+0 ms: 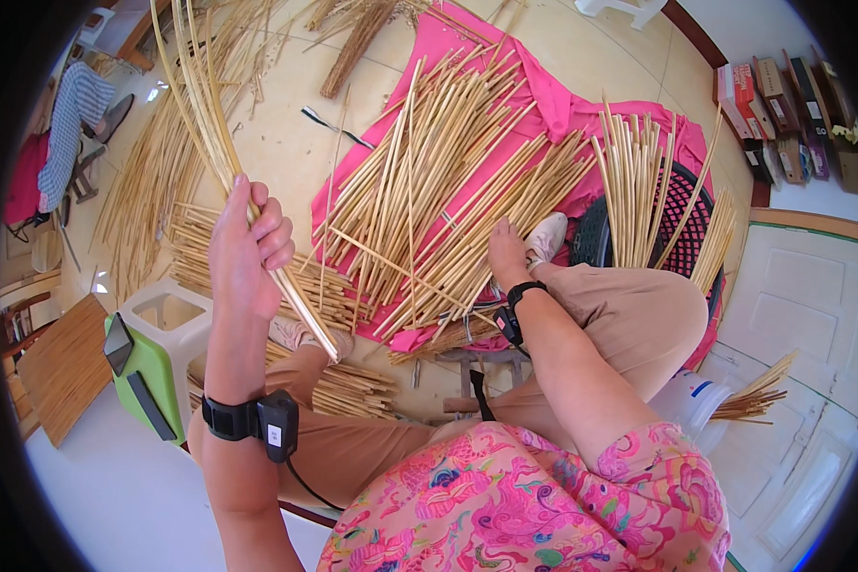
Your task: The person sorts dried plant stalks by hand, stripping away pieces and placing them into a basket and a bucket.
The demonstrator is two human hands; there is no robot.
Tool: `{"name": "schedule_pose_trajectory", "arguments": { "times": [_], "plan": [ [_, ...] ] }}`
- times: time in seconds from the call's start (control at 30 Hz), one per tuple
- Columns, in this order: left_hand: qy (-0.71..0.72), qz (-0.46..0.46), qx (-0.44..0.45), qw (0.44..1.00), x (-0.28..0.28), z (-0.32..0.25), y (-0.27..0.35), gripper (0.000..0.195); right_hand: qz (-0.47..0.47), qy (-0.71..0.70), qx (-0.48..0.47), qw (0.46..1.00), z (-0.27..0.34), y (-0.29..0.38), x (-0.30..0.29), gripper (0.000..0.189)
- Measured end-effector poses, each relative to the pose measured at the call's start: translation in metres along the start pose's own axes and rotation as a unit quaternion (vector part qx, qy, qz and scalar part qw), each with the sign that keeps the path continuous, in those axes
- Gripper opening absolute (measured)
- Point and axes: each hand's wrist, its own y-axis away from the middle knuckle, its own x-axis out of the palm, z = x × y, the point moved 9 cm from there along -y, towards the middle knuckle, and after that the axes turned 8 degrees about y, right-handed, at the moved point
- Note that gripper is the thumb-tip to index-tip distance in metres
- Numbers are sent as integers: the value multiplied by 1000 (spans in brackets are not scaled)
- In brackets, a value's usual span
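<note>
My left hand [249, 239] is closed around a small bunch of long pale plant stalks [213, 129], raised at the left. Their cut ends point down toward my foot, and their thin ends fan out past the top of the picture. My right hand [506, 254] lies on a layer of cut straw-coloured stalks [536, 187] beside my shoe. Its fingertips blend into the stalks, so a grip cannot be made out. Left of that layer, a larger heap of stalks [429, 164] rests on a pink cloth [550, 100] spread over the tiled floor.
A black plastic basket [686, 193] with upright stalks stands beside my right knee. More loose stalks [150, 171] cover the floor at left, near a seated person's leg [75, 129]. A plastic stool [168, 307] bears a phone [119, 342]. Shoe boxes [776, 96] line the right wall.
</note>
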Motion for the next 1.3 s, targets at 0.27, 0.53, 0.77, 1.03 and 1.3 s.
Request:
{"name": "schedule_pose_trajectory", "arguments": {
  "times": [0.27, 0.53, 0.77, 1.03, 1.3],
  "plan": [
    [-7, 3, 1, 1000, 1, 1, 0, 26, -9, -170, 104, 980, -22, -8, -4, 19],
    [-12, -24, -15, 1000, -3, 7, -1, 26, 27, -202, 95, 974, -21, -24, -5, 16],
    [-17, -30, -20, 999, -3, 11, -4, 26, -71, -148, -113, 980, 33, -50, -29, 33],
    [-27, -28, -15, 999, -3, 11, -6, 25, 46, -75, -185, 979, 91, -54, -24, 48],
    [-25, -14, -18, 999, 2, 10, -4, 24, 27, -2, -124, 992, 56, -31, -5, 51]
  ]
}}
